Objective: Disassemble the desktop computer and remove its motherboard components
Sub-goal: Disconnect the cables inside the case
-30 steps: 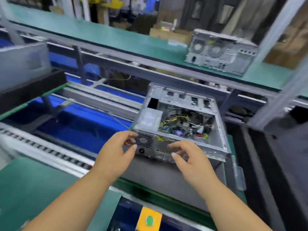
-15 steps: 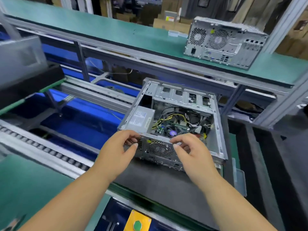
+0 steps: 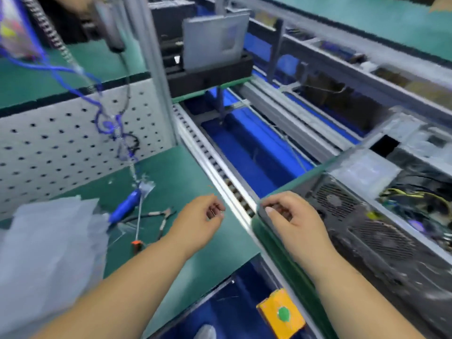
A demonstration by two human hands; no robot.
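The open desktop case lies on a dark mat at the right, its fan-grilled rear panel toward me. Inside it I see the grey power supply and yellow and black cables; the picture is blurred there. My right hand hovers at the mat's near-left corner beside the case, fingers loosely curled, holding nothing that I can make out. My left hand is apart from the case over the green bench, its fingers also loosely curled and empty.
On the bench to the left lie a blue-handled screwdriver on a coiled cord, pliers and a clear plastic bag, before a pegboard. A roller rail divides bench from conveyor. A yellow box with a green button sits below.
Both hands have come off the case's rear panel and drawn back toward me. My view has swung left, so the case now sits at the right edge and the tool bench shows.
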